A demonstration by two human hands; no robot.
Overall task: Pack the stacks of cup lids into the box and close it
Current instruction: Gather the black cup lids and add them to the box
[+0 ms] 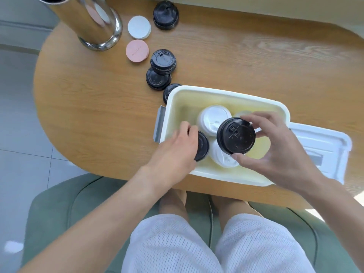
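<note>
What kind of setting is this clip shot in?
Probably a café or a break-room seating corner, though I can't be sure: a rounded wooden table with a metal post, takeaway cup lids and coasters on it, a green cushioned chair and a tiled floor.

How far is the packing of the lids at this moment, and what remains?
About halfway. Done: two white lid stacks stand in the box. In hand: the right hand holds a black stack over the box, and the left hand grips another inside it. Left: four black stacks on the table, then the box cover, lying beside the box.
</note>
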